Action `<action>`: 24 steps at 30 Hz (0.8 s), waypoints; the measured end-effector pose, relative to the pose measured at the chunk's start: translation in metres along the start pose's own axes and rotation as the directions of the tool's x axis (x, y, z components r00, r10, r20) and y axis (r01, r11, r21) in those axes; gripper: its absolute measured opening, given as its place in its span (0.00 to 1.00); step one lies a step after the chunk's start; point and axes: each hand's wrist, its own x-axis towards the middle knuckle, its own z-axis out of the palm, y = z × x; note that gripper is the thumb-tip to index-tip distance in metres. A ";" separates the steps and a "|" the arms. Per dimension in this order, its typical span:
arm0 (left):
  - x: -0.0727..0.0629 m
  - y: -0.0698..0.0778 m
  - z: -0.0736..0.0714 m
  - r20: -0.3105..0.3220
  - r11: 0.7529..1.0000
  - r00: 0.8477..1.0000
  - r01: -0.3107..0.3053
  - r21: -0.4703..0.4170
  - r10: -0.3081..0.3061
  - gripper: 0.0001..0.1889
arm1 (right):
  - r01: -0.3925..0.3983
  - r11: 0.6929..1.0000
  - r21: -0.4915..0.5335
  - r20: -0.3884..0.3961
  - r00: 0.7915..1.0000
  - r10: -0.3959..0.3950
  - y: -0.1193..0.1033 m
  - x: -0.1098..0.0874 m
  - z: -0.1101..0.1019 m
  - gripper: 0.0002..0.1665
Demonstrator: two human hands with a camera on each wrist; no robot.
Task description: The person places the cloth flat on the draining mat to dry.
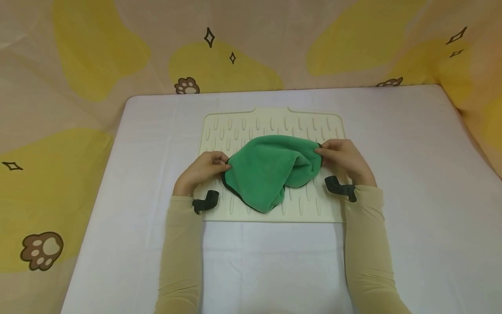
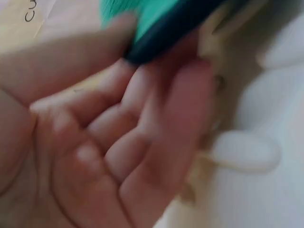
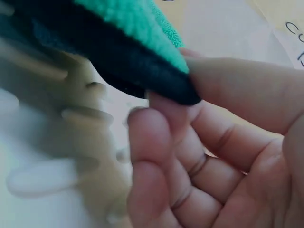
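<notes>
A green cloth [image 1: 266,168] with dark edging hangs in folds between both hands, over a cream ridged mat [image 1: 219,126]. My left hand [image 1: 201,170] pinches its left corner between thumb and fingers. At the opposite corner, my right hand [image 1: 343,157] pinches the cloth the same way. The middle of the cloth sags toward the near side in a pointed fold. Close up in the left wrist view, the dark edging [image 2: 166,35] runs out from under the thumb. The right wrist view shows the green pile [image 3: 137,28] and its dark border held at the fingertips.
The mat lies on a white-covered table [image 1: 274,261], its notched edge at the far side. A patterned yellow and beige curtain [image 1: 251,48] rises behind the table and along its sides. Each wrist wears a black camera mount [image 1: 208,201] over a beige sleeve.
</notes>
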 end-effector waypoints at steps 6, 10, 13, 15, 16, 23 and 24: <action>0.006 0.003 0.007 -0.219 0.993 0.975 0.008 -0.117 -0.034 0.12 | 0.061 0.993 0.103 -0.123 0.991 -0.048 0.006 0.000 -0.004 0.10; 0.009 0.005 0.011 -0.225 0.987 0.972 0.031 -0.159 -0.067 0.13 | 0.145 0.957 0.250 -0.199 0.975 -0.096 0.006 -0.001 -0.006 0.02; 0.008 0.006 0.012 -0.141 0.984 0.985 0.076 -0.164 -0.100 0.14 | 0.224 0.918 0.327 -0.239 0.960 -0.149 0.007 -0.001 -0.007 0.09; 0.007 0.006 0.012 -0.065 0.982 0.991 0.105 -0.157 -0.116 0.13 | 0.258 0.901 0.349 -0.263 0.950 -0.171 0.008 -0.001 -0.008 0.11; 0.007 0.006 0.013 -0.031 0.980 0.992 0.113 -0.165 -0.120 0.12 | 0.269 0.898 0.349 -0.276 0.945 -0.176 0.008 -0.001 -0.008 0.13; 0.010 0.006 0.015 -0.021 0.980 0.995 0.092 -0.174 -0.098 0.09 | 0.215 0.904 0.371 -0.293 0.950 -0.106 0.009 0.000 -0.007 0.11; 0.010 0.005 0.015 -0.046 0.979 0.994 0.088 -0.184 -0.098 0.10 | 0.199 0.902 0.383 -0.283 0.955 -0.090 0.009 0.000 -0.007 0.10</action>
